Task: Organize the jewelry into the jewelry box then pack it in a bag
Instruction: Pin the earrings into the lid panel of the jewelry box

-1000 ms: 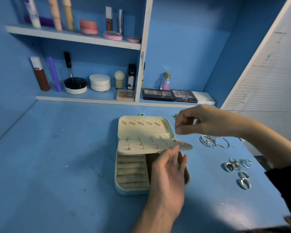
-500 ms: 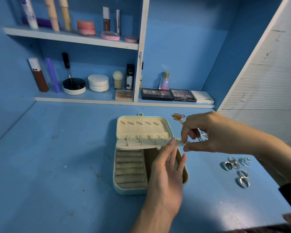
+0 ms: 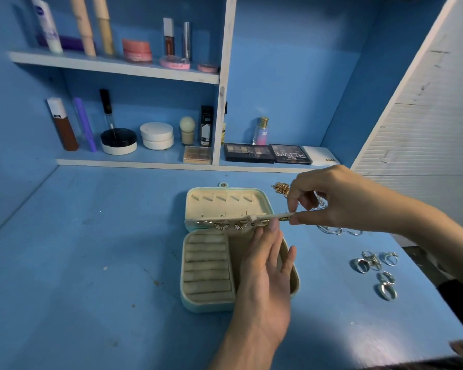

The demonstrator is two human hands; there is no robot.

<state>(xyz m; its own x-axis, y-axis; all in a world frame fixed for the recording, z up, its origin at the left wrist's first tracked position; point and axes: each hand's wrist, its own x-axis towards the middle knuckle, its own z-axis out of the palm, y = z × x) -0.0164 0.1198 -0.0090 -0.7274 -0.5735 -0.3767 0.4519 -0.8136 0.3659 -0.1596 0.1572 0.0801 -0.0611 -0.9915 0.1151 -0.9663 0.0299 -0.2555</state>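
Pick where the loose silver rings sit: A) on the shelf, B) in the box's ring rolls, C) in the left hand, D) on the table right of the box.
D: the silver rings lie on the table, right of the jewelry box, apart from it.

Room to pass L of jewelry box, rings + hoops clutter R, shelf behind

The word "MATTE" stands in big white letters on the dark makeup palette on the low shelf. The letters "SB" stand on the small pink and blue bottle just behind it. The other words are too blurry to read.
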